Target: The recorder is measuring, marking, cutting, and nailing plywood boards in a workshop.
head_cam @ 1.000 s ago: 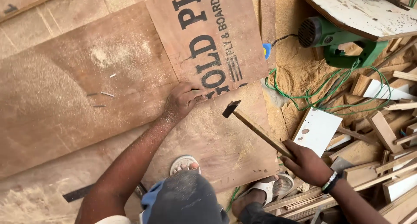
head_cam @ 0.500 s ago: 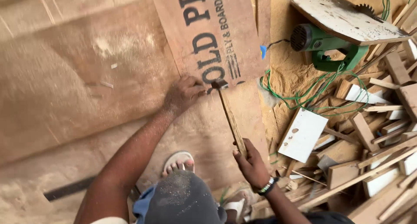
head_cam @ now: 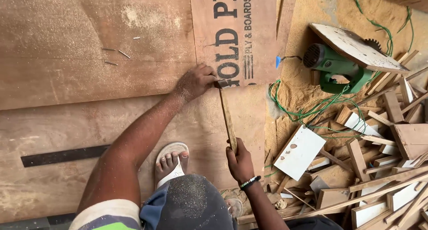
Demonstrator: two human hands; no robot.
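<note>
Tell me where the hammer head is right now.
Head view, upper middle: the hammer head sits on the plywood right beside the left hand, handle running down to the right hand.

Reddish-brown plywood sheet (head_cam: 89, 78) with black lettering; green circular saw (head_cam: 332, 67); green cord (head_cam: 303, 109); white offcut (head_cam: 299, 152); black-and-white beaded bracelet (head_cam: 249, 182).

The hammer (head_cam: 227, 118), wooden-handled with a dark metal head, lies nearly upright in view, its head down on the brown plywood (head_cam: 147, 47).
</note>
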